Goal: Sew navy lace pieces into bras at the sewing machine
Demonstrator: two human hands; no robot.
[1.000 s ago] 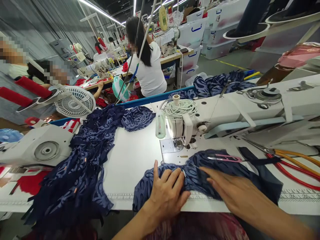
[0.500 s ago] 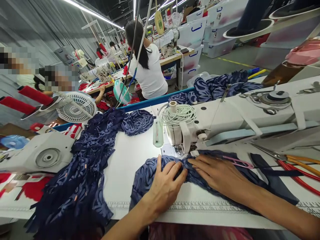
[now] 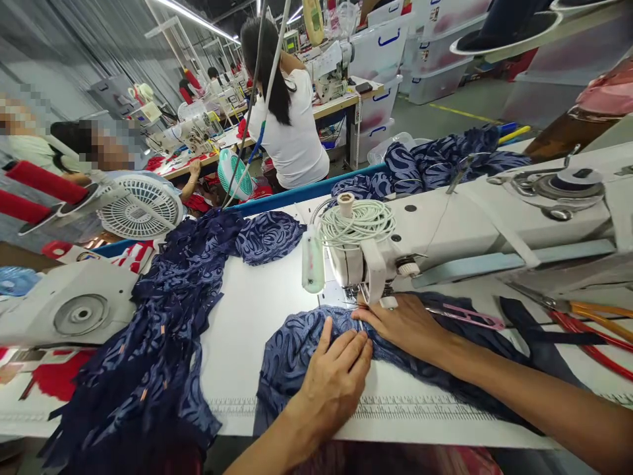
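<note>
A navy fabric piece with a swirl pattern (image 3: 291, 346) lies under the front of a white sewing machine (image 3: 366, 264). My left hand (image 3: 333, 379) rests flat on this piece, index finger held apart from the others. Close by the presser foot, my right hand (image 3: 405, 326) has its fingers bent together on the fabric edge; its fingertips are partly hidden by the machine head. A thin pale sliver shows between the two hands, too small to name. Behind the right hand lies a pink-handled metal tool (image 3: 475, 316), partly covered.
Piled navy pieces (image 3: 173, 297) hang over the table's left front edge. A rounded patterned piece (image 3: 270, 237) lies behind. Orange-handled scissors (image 3: 588, 310) are at right, a printed ruler (image 3: 405, 408) along the front. A fan (image 3: 141, 208) and a seated co-worker (image 3: 291, 125) are beyond.
My right hand has shifted left, closer to the presser foot, and its fingers have drawn in. The left hand's fingers lie closer together. The view has tilted and shifted slightly.
</note>
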